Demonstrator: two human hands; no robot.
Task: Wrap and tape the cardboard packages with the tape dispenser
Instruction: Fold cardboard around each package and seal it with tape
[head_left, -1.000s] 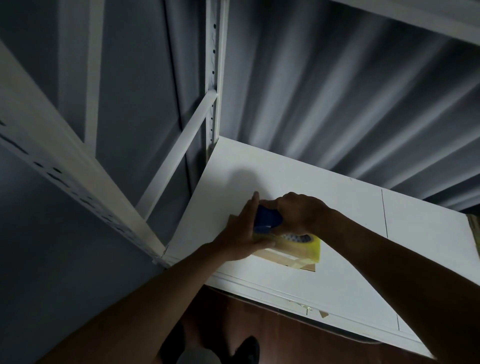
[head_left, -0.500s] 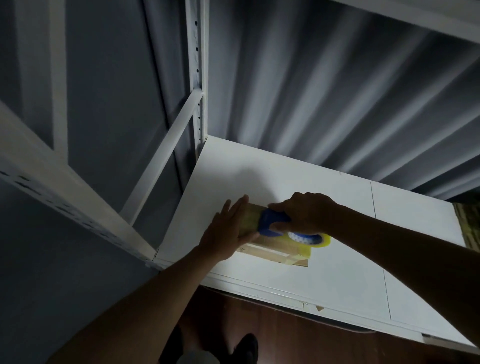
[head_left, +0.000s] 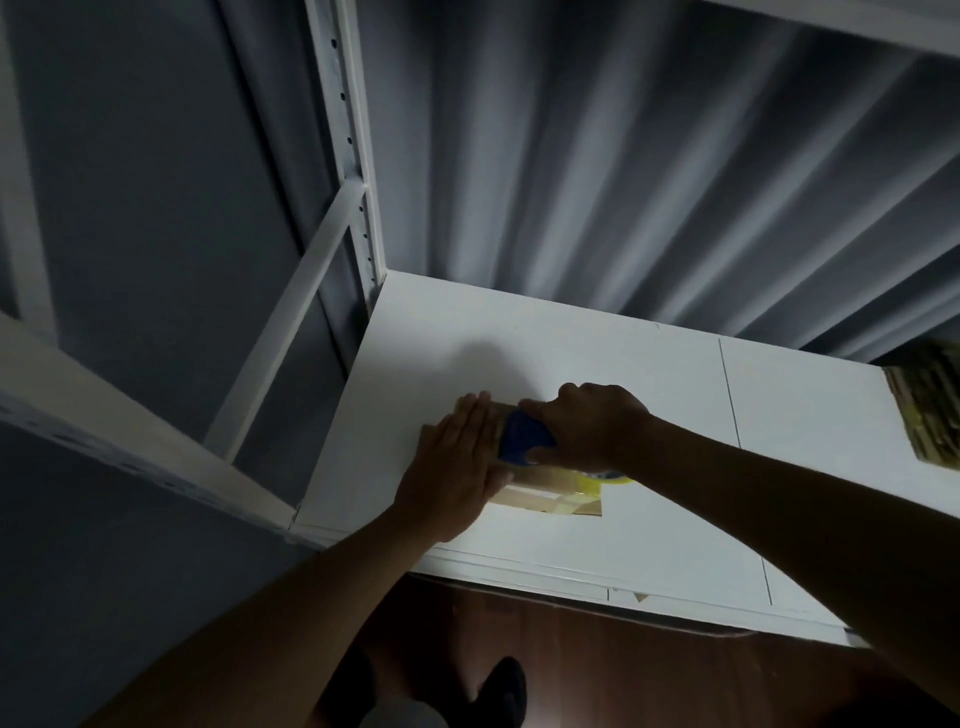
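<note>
Left hand (head_left: 457, 462) lies flat, fingers straight and together, pressing down on the left end of the package (head_left: 545, 496), a small cardboard box near the middle of the frame. Its fingertips point toward the upper part of the frame and reach the box's far left corner; its palm covers the near left part of the box.

Right hand (head_left: 592, 426) comes in from the right, its fingers curled round the blue dispenser (head_left: 524, 436), which sits on top of the package just right of the left hand and touches it. Under the right wrist a yellowish roll of tape (head_left: 605, 477) shows at the dispenser's rear end. The package's near side peeks out below both hands, with glossy tape strips across the brown cardboard.

The package rests on a white surface (head_left: 649, 540), toward its left and front part. Thin seams divide the surface into panels. At the right edge of the frame, well apart from the hands, a stack of cardboard (head_left: 930, 405) sits on the same surface, partly cut off.

White metal rack posts (head_left: 353, 145) with holes rise in the upper left, and a grey curtain (head_left: 623, 171) hangs behind the surface. Dark wood floor (head_left: 649, 675) and a dark shoe (head_left: 501, 686) show at the bottom.
</note>
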